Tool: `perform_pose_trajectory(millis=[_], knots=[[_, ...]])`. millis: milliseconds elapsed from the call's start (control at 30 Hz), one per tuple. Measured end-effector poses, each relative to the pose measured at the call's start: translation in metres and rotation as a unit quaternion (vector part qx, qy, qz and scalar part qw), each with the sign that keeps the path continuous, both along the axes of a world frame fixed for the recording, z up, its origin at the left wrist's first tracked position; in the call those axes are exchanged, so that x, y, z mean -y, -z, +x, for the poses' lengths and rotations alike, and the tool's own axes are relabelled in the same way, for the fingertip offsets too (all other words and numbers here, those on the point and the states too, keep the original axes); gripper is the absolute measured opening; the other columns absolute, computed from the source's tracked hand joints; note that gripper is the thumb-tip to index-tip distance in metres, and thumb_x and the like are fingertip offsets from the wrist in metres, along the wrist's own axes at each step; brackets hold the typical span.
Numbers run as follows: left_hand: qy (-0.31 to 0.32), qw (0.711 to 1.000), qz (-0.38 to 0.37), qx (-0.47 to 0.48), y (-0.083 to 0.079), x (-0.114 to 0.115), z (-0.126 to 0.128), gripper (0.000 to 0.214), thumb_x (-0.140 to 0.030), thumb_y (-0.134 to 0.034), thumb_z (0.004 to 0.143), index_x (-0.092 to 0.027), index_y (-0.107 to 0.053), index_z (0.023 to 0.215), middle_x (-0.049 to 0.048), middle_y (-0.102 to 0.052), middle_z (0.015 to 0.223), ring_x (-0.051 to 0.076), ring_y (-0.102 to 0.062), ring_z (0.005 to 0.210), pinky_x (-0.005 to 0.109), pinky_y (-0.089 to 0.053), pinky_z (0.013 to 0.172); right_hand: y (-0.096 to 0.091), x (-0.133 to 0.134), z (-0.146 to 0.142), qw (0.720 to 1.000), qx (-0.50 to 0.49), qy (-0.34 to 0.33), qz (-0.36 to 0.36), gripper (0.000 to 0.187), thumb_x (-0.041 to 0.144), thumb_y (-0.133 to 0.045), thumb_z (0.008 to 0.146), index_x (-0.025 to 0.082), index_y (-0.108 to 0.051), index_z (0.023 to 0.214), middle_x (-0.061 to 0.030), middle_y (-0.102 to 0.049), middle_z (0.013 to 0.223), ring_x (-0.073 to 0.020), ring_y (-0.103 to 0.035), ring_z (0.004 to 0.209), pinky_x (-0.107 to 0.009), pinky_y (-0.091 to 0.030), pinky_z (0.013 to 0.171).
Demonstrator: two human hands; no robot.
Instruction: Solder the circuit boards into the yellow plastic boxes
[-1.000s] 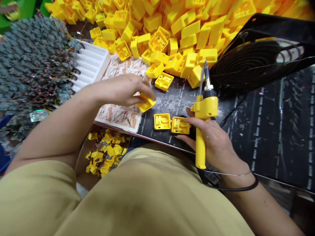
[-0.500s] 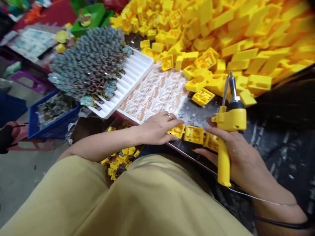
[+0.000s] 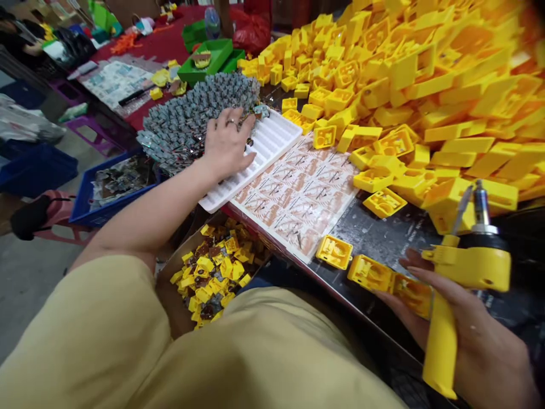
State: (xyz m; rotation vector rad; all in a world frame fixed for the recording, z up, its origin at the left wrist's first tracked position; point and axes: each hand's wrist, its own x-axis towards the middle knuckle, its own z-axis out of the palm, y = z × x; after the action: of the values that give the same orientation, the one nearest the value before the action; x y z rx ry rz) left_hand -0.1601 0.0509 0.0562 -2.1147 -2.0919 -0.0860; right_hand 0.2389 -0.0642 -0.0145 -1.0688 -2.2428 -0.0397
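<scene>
R hand [image 3: 477, 352] w/ 1 soldering iron [image 3: 440, 341] by 3 housings [image 3: 369, 272], L hand [image 3: 227, 145] on PCBs [image 3: 183, 128]

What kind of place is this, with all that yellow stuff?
It looks like a small factory workshop where things get built by hand. There's a huge heap of yellow plastic cases, a pile of small wired parts, and a soldering iron held in the right hand.
</scene>
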Motion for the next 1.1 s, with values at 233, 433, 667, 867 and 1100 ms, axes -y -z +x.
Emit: perform_pose_trajectory(millis=[233, 433, 667, 867, 1100], knots=[[-0.072, 0.99, -0.093, -0.078, 0.002, -0.075, -0.011, 0.085, -0.067, -0.059, 0.078, -0.017, -0.042, 0.145, 0.0102, -0.054, 0.139, 0.035, -0.035, 0.128, 0.063, -0.027, 0.104, -0.004, -0.002, -0.008, 1.0, 0.001, 0.006, 0.006, 0.058, 0.025, -0.069, 0.086, 0.019, -0.047, 0.139, -0.0141, -0.067, 0.119, -0.0276, -0.071, 0.093, -0.036, -0.061, 0.076], [-0.013, 0.996, -0.044, -0.077, 0.0, -0.072, -0.023, 0.063, -0.067, -0.035, 0.092, -0.021, -0.055, 0.131, 0.0019, -0.063, 0.124, 0.029, -0.04, 0.127, 0.059, -0.025, 0.107, -0.001, 0.002, 0.006, 0.999, -0.005, 0.034, 0.002, 0.06, 0.022, -0.071, 0.084, 0.025, -0.048, 0.14, -0.0089, -0.066, 0.125, -0.0252, -0.072, 0.091, -0.034, -0.062, 0.076], [0.019, 0.994, -0.014, -0.104, -0.001, -0.052, -0.014, 0.052, -0.04, -0.031, 0.095, -0.015, -0.049, 0.137, 0.0148, -0.067, 0.113, 0.031, -0.058, 0.112, 0.048, -0.04, 0.093, -0.001, 0.002, 0.008, 0.999, -0.005, 0.032, 0.003, 0.063, 0.023, -0.072, 0.084, 0.028, -0.047, 0.141, -0.0064, -0.067, 0.123, -0.0239, -0.072, 0.091, -0.034, -0.063, 0.069], [0.035, 0.99, 0.002, -0.134, -0.014, -0.039, -0.036, 0.074, -0.069, 0.0, 0.094, -0.028, -0.037, 0.142, -0.0029, -0.063, 0.111, 0.018, -0.048, 0.108, 0.039, -0.037, 0.088, 0.003, 0.003, 0.016, 0.998, -0.011, 0.061, -0.006, 0.076, 0.019, -0.076, 0.08, 0.036, -0.042, 0.146, -0.002, -0.065, 0.128, -0.0239, -0.072, 0.092, -0.036, -0.062, 0.076], [-0.007, 0.988, -0.004, -0.156, -0.02, -0.05, -0.029, 0.088, -0.071, 0.016, 0.088, -0.023, -0.035, 0.142, -0.0026, -0.055, 0.126, 0.017, -0.048, 0.113, 0.044, -0.039, 0.098, -0.001, 0.001, 0.01, 0.997, -0.032, 0.06, -0.022, 0.061, 0.019, -0.074, 0.082, 0.023, -0.051, 0.138, -0.0077, -0.068, 0.122, -0.0221, -0.072, 0.089, -0.032, -0.06, 0.081]])
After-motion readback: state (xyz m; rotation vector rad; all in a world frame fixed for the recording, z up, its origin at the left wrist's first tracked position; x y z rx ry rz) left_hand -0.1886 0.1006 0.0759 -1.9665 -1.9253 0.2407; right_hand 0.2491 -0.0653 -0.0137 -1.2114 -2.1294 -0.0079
